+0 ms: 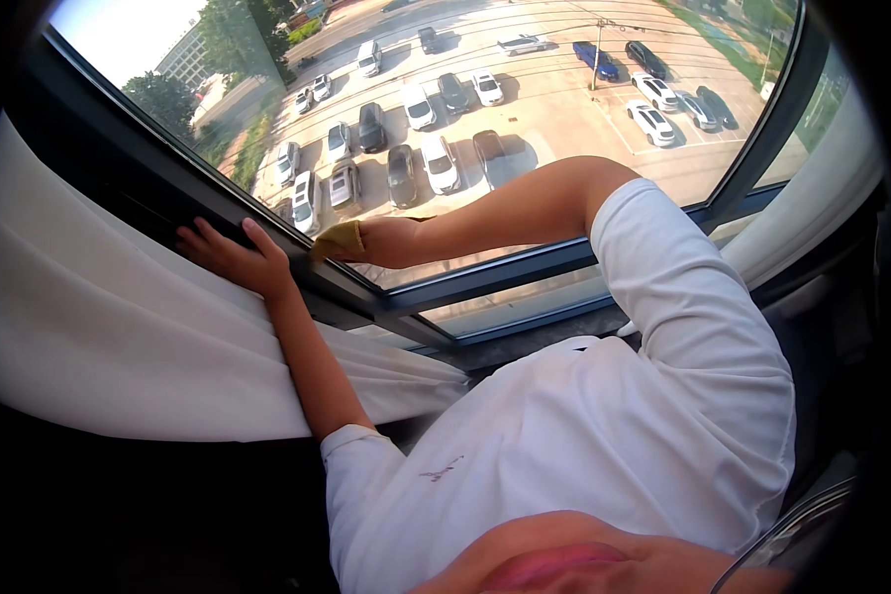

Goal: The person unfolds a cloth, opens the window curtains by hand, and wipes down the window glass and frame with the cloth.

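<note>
My left hand [236, 261] lies with its fingers spread against the dark window frame [147, 153], at the edge of a white curtain [139, 327]. Across the window my right arm bends inward, and my right hand [390, 242] is closed on a yellow-brown cloth [339, 242]. The cloth sits at the lower left corner of the glass pane [554, 129], near the frame's inner edge. Part of my right hand's fingers is hidden behind the cloth.
A dark crossbar [505, 279] runs below the pane, with a lower pane [515, 305] beneath it. Another white curtain [812, 198] hangs at the right. Outside, far below, several cars stand in a parking lot [554, 109].
</note>
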`<state>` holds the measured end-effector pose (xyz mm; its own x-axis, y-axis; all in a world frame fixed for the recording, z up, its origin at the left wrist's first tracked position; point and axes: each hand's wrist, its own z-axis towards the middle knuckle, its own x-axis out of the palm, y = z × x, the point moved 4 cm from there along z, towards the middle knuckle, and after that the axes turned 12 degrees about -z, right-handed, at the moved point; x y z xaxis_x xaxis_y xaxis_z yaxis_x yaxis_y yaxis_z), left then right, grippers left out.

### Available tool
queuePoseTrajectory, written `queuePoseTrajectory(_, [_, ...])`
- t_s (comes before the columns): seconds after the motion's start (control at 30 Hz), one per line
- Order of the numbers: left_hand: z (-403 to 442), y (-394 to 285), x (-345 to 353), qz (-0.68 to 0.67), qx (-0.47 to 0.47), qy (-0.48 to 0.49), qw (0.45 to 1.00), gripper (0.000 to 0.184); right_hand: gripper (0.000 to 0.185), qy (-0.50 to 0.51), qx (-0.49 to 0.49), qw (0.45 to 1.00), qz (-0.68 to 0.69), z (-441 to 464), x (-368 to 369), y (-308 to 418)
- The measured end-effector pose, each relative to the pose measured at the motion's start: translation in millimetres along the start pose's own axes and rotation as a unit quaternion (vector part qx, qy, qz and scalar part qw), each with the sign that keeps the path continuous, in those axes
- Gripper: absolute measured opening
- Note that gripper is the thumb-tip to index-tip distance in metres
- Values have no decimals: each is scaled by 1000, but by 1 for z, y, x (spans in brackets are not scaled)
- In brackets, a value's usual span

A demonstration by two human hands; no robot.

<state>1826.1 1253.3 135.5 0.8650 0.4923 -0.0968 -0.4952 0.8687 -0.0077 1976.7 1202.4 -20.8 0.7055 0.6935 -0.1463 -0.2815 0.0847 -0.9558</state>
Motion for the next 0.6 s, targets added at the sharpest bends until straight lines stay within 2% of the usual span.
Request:
queuePoseTrajectory(0.13, [-1,2,1,-1,-5,-1,1000,64,56,8,-36,999,23,-35,-19,2])
queuePoseTrajectory(0.23, [-2,2,1,3,-4,0,1000,64,52,47,-25,974,219,-45,23,75])
queuePoseTrajectory(0.27, [-2,3,2,5,-3,0,1000,64,48,37,18,912,408,-52,32,92])
queuePoseTrajectory(0.3, [-3,3,2,8,-1,1,1000,64,45,13,55,812,581,-59,41,108])
queuePoseTrajectory(0.33, [-3,2,1,7,-2,0,1000,64,43,14,38,897,440,-70,29,104])
queuePoseTrajectory(0.4, [-2,1,1,6,-3,-1,1000,64,40,58,112,854,505,-86,11,80])
queuePoseTrajectory(0.43, [-2,1,1,6,-2,-2,1000,64,38,98,197,691,688,-93,4,63])
queuePoseTrajectory(0.47, [-1,1,1,6,-1,-2,1000,64,37,131,267,481,825,-101,3,60])
queuePoseTrajectory(0.6, [-3,3,1,15,-4,6,1000,64,42,154,268,451,837,-121,12,80])
